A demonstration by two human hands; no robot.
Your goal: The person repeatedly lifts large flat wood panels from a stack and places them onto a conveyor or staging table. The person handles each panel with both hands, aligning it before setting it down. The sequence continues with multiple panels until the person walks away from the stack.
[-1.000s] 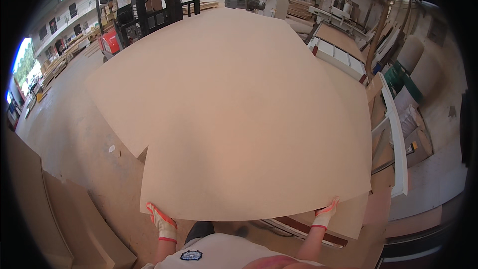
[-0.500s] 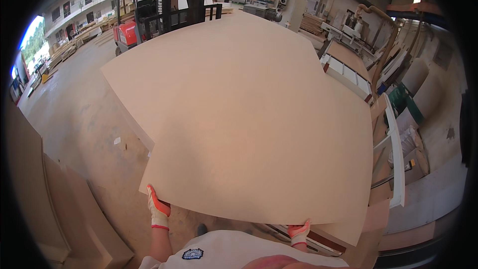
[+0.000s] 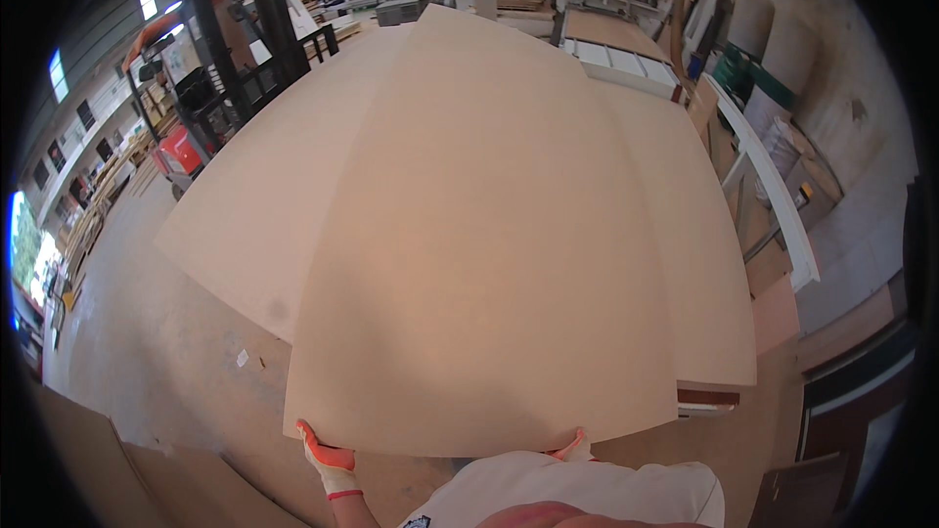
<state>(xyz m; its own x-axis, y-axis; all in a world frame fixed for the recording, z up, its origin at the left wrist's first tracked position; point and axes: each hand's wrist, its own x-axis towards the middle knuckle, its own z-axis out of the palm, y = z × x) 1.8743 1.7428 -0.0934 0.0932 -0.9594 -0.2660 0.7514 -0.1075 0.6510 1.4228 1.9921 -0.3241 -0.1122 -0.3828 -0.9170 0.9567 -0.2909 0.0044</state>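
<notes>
While both gloved hands grip the near edge of a large tan board (image 3: 489, 264), the person looks down its whole length. The left hand (image 3: 328, 458), in an orange and white glove, is closed around the board's near left corner. The right hand (image 3: 570, 448) shows only as fingertips curled over the edge near the middle, so it appears to be clamped there too.

The board lies nearly flat, partly over a stack of like boards (image 3: 714, 323) on the right, with another sheet (image 3: 264, 225) showing beneath on the left. Compared with a second ago, the board has swung to point straight ahead and now covers more of the stack. The hands have also moved closer together along the edge, the right one most. That suggests the board is being lined up with the stack. A red forklift (image 3: 186, 127) stands to the far left on the concrete floor (image 3: 147, 332).
</notes>
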